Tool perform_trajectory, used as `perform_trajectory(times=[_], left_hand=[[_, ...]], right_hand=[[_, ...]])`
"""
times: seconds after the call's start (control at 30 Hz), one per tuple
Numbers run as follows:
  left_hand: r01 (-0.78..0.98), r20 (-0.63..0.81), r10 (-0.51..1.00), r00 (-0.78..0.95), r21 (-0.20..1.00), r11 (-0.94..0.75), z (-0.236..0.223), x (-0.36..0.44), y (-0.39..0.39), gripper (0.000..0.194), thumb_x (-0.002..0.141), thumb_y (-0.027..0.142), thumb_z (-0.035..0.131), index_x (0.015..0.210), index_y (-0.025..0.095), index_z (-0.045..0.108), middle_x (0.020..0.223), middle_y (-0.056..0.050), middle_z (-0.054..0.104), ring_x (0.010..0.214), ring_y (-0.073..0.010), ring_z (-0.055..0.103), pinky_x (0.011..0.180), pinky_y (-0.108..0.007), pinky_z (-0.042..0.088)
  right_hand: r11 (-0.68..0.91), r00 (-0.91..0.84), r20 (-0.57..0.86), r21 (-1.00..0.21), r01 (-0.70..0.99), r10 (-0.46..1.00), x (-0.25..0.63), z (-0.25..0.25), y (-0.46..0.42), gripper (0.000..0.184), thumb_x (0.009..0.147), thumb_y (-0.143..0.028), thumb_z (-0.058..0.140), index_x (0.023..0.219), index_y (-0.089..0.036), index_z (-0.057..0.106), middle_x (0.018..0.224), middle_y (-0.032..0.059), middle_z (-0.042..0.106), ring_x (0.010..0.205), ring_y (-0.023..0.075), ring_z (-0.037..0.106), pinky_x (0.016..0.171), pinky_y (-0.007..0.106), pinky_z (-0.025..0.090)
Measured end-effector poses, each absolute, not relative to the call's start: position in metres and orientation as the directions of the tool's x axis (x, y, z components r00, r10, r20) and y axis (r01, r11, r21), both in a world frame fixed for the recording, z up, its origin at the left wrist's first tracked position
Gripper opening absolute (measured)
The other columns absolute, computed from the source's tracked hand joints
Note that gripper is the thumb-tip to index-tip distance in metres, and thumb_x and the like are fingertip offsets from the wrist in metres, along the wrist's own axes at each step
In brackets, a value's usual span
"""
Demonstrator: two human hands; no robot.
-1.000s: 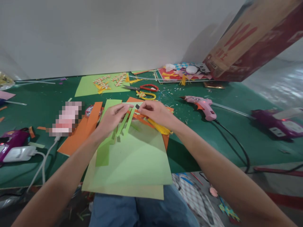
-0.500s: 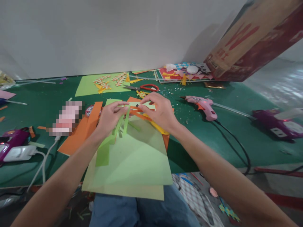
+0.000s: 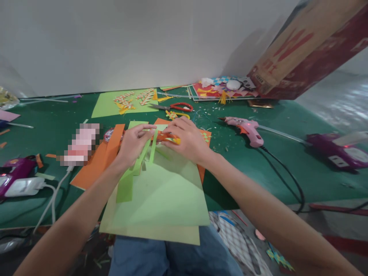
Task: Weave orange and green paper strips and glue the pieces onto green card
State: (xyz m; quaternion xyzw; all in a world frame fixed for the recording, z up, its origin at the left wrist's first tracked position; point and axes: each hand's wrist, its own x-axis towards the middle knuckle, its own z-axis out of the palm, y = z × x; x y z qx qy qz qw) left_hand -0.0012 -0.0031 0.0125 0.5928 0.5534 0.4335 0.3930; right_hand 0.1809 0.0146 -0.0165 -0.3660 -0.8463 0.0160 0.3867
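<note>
We see our left hand (image 3: 133,145) pinching the green strips (image 3: 153,147) between thumb and fingers, perhaps to steady them where our right hand (image 3: 188,140) pinches the orange strips (image 3: 164,136) just beside them. Both sets are above the far part of the green sheet (image 3: 169,188), which overhangs the table (image 3: 227,176) toward our lap, likely giving us a near working surface. The glue gun (image 3: 248,128) lies well apart, presumably keeping its tip off the paper.

Narrow green strip (image 3: 153,147), slanting, beside orange strips (image 3: 165,135)
</note>
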Motion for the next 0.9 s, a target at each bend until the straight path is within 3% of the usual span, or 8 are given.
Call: perform_trajectory(times=[0.3,0.4,0.5,0.73,0.9], left_hand=[[0.356,0.097,0.993,0.069,0.927,-0.116,0.013,0.0,-0.003,0.022,0.076,0.035,0.064,0.089,0.019,0.071,0.059,0.001,0.06,0.049,-0.0111,0.045,0.049,-0.024,0.031],[0.365,0.12,0.989,0.084,0.92,-0.143,0.012,-0.002,-0.003,0.023,0.076,0.035,0.065,0.091,0.019,0.072,0.066,-0.001,0.067,0.058,-0.0136,0.055,0.055,-0.024,0.038],[0.378,0.16,0.983,0.088,0.908,-0.181,0.009,-0.003,-0.002,0.024,0.077,0.037,0.066,0.092,0.019,0.072,0.071,-0.003,0.07,0.071,-0.0168,0.063,0.063,-0.025,0.044],[0.377,0.165,0.983,0.084,0.908,-0.184,0.01,-0.003,-0.001,0.027,0.077,0.041,0.066,0.09,0.018,0.071,0.069,-0.003,0.07,0.066,-0.0158,0.064,0.061,-0.025,0.046],[0.358,0.172,0.982,0.08,0.914,-0.189,0.009,-0.004,-0.001,0.032,0.078,0.044,0.066,0.095,0.018,0.071,0.071,-0.003,0.071,0.068,-0.0162,0.065,0.059,-0.023,0.046]], right_hand=[[0.788,-0.477,0.666,-0.287,0.545,0.573,0.18,-0.016,0.014,0.013,0.088,-0.019,0.053,0.083,-0.021,0.065,0.088,0.0066,0.064,0.085,0.0209,0.051,0.081,0.038,0.042],[0.782,-0.476,0.651,-0.317,0.537,0.591,0.181,-0.019,0.015,0.019,0.085,-0.009,0.048,0.084,-0.02,0.065,0.089,0.007,0.064,0.085,0.0206,0.051,0.081,0.037,0.043],[0.75,-0.467,0.613,-0.354,0.559,0.637,0.182,-0.021,0.017,0.016,0.083,-0.011,0.051,0.079,-0.019,0.065,0.089,0.0074,0.064,0.086,0.0213,0.051,0.082,0.038,0.043],[0.657,-0.42,0.505,-0.564,0.501,0.754,0.181,-0.017,0.017,0.015,0.082,-0.022,0.062,0.068,-0.02,0.062,0.088,0.0056,0.065,0.089,0.0197,0.057,0.089,0.041,0.041],[0.534,-0.437,0.345,-0.72,0.444,0.83,0.181,-0.007,0.012,0.024,0.084,-0.026,0.059,0.061,-0.018,0.061,0.087,0.0047,0.064,0.084,0.0158,0.058,0.081,0.033,0.043]])
